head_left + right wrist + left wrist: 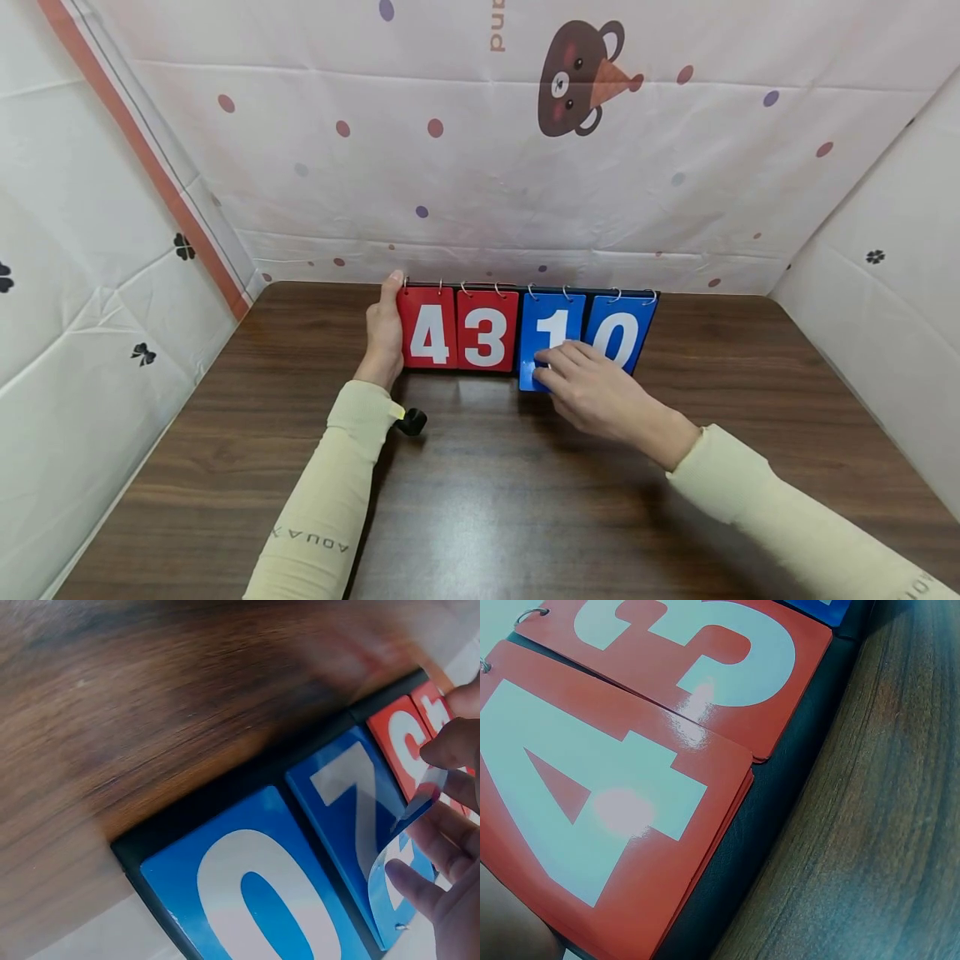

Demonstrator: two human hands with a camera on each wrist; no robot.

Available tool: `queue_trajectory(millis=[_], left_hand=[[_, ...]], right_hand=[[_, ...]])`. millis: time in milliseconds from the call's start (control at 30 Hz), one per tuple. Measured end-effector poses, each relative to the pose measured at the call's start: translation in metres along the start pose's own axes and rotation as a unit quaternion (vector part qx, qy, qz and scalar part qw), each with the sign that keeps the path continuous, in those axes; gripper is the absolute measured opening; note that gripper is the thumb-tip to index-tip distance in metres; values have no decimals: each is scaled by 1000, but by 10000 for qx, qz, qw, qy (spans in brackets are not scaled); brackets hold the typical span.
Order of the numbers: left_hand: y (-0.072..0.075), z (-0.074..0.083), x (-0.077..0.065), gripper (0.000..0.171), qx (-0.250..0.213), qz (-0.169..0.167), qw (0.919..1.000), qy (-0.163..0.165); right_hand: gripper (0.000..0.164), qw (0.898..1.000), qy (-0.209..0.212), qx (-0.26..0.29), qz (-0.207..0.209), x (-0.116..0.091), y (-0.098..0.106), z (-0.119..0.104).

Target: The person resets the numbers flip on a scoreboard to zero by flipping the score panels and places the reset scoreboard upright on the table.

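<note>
A flip scoreboard (516,372) with ringed number cards stands on the table. My left hand (384,337) grips its left end, thumb up at the top corner. Red cards reading 4 (430,354) and 3 (483,333) hang on that side. On the blue side, my right hand (592,387) pinches the lower part of the card reading 1 (551,312), which tilts out from the board. In the right wrist view this card bends upward, and a blue 7 card (349,780) shows beneath it. The blue 0 card (247,847) lies flat, partly covered by the hand in the head view.
The brown wooden table (465,517) extends in front of the board. A patterned cloth wall (480,183) rises just behind it, with more cloth on both sides. A small black device (411,422) sits at my left wrist.
</note>
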State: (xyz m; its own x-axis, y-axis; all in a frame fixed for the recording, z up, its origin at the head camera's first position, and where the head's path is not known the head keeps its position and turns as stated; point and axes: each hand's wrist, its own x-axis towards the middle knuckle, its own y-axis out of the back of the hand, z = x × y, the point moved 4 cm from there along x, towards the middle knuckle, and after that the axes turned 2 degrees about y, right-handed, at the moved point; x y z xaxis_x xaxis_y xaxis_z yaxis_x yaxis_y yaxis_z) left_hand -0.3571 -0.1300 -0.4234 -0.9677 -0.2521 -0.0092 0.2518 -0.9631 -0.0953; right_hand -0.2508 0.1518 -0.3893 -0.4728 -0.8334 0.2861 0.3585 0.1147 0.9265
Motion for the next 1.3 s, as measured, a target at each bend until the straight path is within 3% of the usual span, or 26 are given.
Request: queue_trajectory(millis=[267, 767, 1300], left_hand=[[0, 1, -1, 61, 5, -6, 10000, -10], [0, 0, 0, 63, -19, 29, 10000, 54], [1, 1, -1, 63, -55, 18, 10000, 20]], right_hand=[[45, 9991, -13, -324, -289, 2, -11, 3], [57, 9953, 237, -656, -679, 3, -19, 5], [49, 9980, 23, -575, -251, 8, -10, 8]])
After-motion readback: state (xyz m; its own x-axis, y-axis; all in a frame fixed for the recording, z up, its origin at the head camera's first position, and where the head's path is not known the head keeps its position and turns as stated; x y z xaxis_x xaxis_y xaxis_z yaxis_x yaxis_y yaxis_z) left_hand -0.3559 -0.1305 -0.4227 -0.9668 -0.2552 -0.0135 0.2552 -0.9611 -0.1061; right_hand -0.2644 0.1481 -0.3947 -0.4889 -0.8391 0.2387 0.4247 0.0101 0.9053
